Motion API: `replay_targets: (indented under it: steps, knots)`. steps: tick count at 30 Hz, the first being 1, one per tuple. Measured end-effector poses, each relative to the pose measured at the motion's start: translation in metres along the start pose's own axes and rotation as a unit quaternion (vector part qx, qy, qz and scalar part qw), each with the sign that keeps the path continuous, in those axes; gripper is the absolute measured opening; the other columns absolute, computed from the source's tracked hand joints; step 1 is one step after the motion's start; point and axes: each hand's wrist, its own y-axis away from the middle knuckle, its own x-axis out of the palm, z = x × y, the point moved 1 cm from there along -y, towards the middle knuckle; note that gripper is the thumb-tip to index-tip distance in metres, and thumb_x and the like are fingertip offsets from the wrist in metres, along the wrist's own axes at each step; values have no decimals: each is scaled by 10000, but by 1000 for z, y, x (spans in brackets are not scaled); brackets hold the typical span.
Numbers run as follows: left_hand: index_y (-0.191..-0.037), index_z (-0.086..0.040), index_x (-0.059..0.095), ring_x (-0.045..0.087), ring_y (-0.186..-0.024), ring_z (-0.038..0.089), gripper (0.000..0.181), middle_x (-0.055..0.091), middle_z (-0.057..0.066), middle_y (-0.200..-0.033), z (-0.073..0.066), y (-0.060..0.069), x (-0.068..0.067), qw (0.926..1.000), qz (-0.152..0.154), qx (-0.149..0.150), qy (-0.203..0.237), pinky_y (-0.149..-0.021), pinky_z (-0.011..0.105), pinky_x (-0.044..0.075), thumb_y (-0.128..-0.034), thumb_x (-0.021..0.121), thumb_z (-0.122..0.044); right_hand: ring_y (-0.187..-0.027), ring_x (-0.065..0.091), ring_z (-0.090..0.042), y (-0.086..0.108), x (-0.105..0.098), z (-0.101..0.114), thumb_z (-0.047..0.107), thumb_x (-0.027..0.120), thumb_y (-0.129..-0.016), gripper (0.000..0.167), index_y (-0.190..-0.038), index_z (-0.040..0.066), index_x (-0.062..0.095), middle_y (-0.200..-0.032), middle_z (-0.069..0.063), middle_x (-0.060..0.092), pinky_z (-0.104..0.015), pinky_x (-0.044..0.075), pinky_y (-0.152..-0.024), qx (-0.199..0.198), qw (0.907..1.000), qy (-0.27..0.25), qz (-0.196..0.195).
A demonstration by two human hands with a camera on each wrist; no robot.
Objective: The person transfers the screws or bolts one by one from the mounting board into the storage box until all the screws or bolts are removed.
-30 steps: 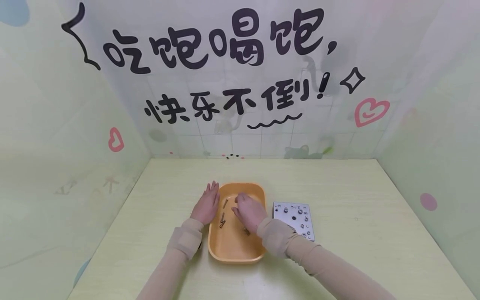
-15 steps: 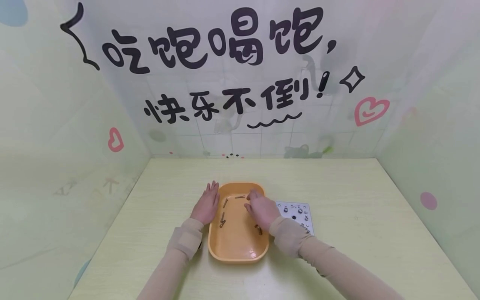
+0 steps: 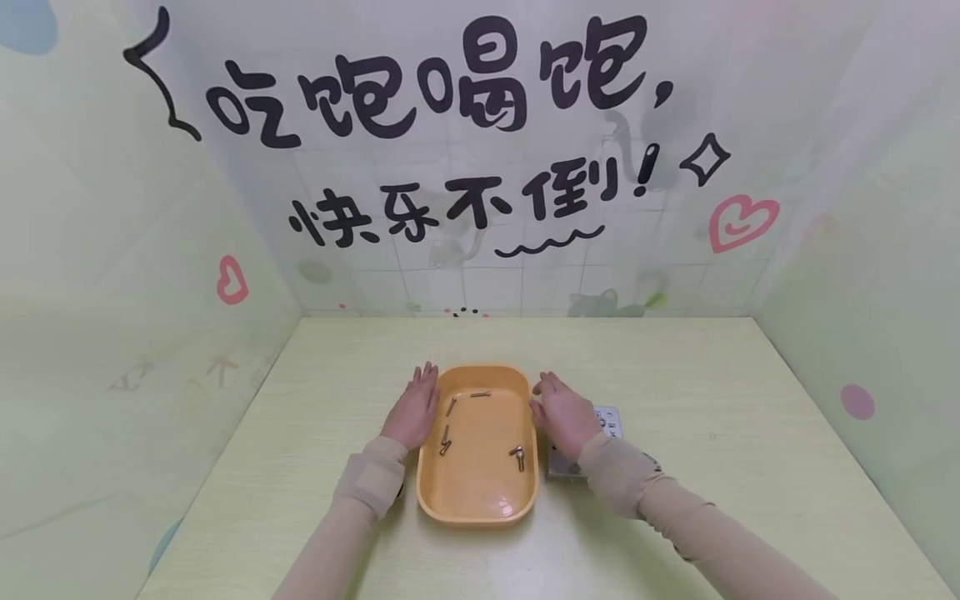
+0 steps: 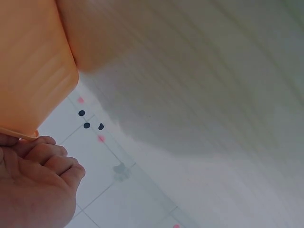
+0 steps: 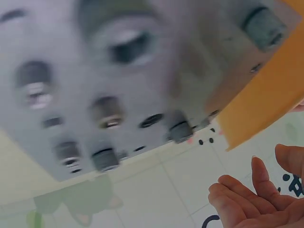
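Note:
My left hand (image 3: 412, 408) rests against the left rim of an orange plastic tray (image 3: 476, 492); in the left wrist view its fingers (image 4: 47, 154) touch the rim. Beyond the tray's right rim is my right hand (image 3: 566, 415), over a silver metal plate (image 3: 611, 422) that it partly hides. The right wrist view shows this hand (image 5: 259, 204) with fingers spread and nothing in them. Small screws lie in the tray: a back one (image 3: 480, 394), several at left (image 3: 446, 435), and a cluster at right (image 3: 520, 458). Round-headed screws (image 5: 107, 111) stand up from the plate.
Both things stand on a pale wooden table (image 3: 360, 350). A printed back wall (image 3: 420, 283) and two side walls enclose it, with the left wall (image 3: 150, 333) and right wall (image 3: 847, 317) close to the table's sides.
My right hand has moved rightward out of the tray to above the plate. A screw now shows at the tray's back, and the cluster at right has shifted rightward. The left hand stays put.

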Motion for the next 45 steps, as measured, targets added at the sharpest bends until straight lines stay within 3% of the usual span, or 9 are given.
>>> replay_targets:
  steps: [12,25,45]
  knots:
    - [-1505,102,254,170,-1493,416,518,210,254,-1596,4,-1,1,10000,86,19,-39,-1228,540,184,-1087,296,-201,-1287,534,-418,29,-7,-49,159,610,-965,208,-1071,-21,612,-1333,-305,570,-529,505,-1008,492,9983,271,162]
    - [-1497,111,268,180,-1488,424,508,223,262,-1589,3,-1,1,10000,34,41,-32,-1225,542,191,-1083,311,-179,-1261,557,-416,34,-9,-49,134,628,-950,196,-1057,-30,620,-1295,-305,596,-515,517,-993,374,9987,332,-33]
    - [-1498,108,270,180,-1489,422,505,225,258,-1590,3,-1,1,10000,-14,38,-52,-1228,538,187,-1085,308,-181,-1295,502,-456,62,-13,-77,135,620,-956,234,-1115,-36,598,-1345,-296,558,-547,473,-1037,886,9960,39,40]
